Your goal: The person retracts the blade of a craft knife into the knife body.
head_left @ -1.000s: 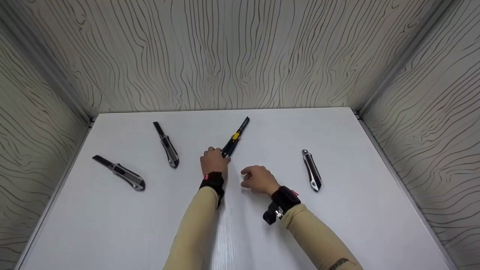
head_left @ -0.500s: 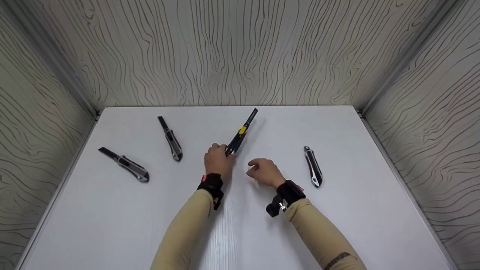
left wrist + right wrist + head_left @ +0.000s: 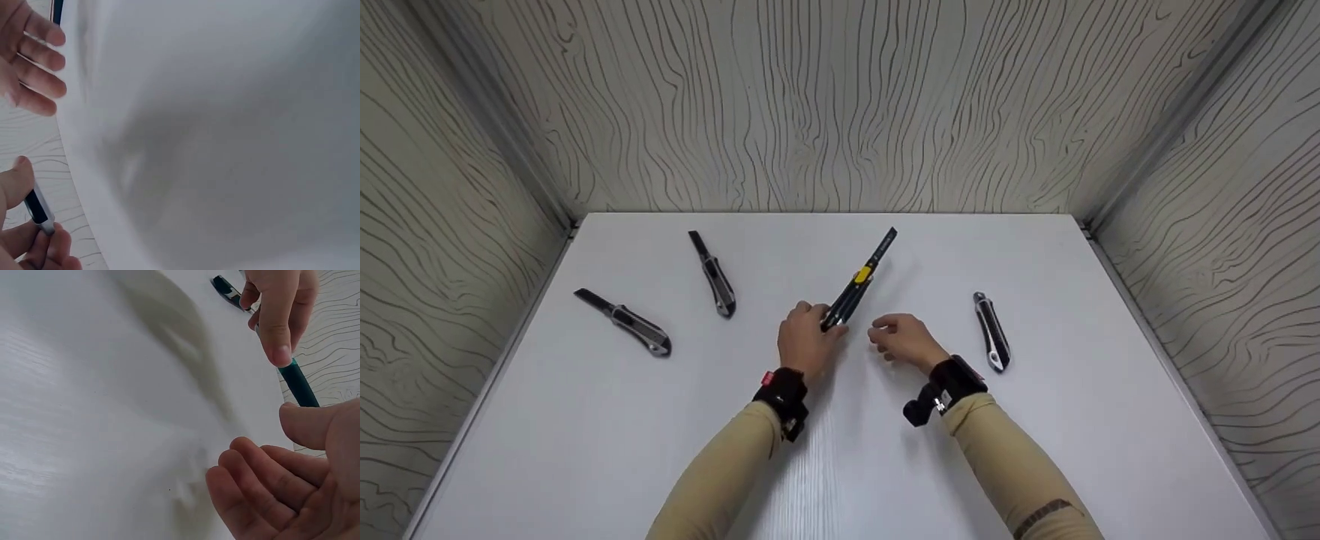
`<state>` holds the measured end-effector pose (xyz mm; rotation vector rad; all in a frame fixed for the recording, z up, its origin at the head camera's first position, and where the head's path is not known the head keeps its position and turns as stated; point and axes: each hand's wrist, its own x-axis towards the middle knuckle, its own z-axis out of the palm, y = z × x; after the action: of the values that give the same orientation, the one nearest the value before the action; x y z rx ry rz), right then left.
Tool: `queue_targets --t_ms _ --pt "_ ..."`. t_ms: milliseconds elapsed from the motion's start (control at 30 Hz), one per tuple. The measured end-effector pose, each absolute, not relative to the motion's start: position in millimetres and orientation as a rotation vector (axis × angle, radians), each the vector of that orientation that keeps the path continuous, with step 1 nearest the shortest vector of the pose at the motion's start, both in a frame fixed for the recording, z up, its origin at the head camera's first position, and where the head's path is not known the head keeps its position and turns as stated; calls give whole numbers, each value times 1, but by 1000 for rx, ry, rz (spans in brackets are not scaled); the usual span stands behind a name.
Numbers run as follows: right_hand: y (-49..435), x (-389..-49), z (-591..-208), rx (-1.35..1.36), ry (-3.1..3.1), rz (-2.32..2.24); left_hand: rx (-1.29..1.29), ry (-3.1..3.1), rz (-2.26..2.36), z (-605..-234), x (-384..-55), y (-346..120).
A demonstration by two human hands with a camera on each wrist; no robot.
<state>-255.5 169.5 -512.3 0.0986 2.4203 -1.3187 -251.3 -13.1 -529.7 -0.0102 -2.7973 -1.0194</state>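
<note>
In the head view my left hand [image 3: 804, 341] grips the handle end of a dark utility knife [image 3: 849, 294] with a yellow slider. Its black blade is out and points away to the upper right, and a faint shadow falls on the table beside it. The left wrist view has the thumb and fingertips pinching the knife [image 3: 38, 207] from both sides. My right hand [image 3: 909, 341] hovers just right of the knife's handle, fingers loosely bent and holding nothing. In the right wrist view this hand [image 3: 281, 495] is palm up below the left hand [image 3: 281, 309].
Two grey utility knives with black blades out lie on the left, one nearer [image 3: 626, 324] and one farther back [image 3: 715, 277]. A third grey one [image 3: 991, 331], no long blade showing, lies at right. Patterned walls [image 3: 840, 105] enclose the white table [image 3: 585, 450].
My left hand has lifted the yellow-slider utility knife off the table and carried it slightly right. My right hand has shifted slightly right and stays beside it. The head view has shifted a little.
</note>
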Motion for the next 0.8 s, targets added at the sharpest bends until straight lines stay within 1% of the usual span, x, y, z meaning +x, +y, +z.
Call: queue_targets --t_ms 367,800 --pt "173 -258 -512 201 2360 -1503 -40 -2767 -1128 -541 -215 -7" --pt "164 -260 -513 375 2266 -1779 -126 -2722 -1082 -548 -197 0"
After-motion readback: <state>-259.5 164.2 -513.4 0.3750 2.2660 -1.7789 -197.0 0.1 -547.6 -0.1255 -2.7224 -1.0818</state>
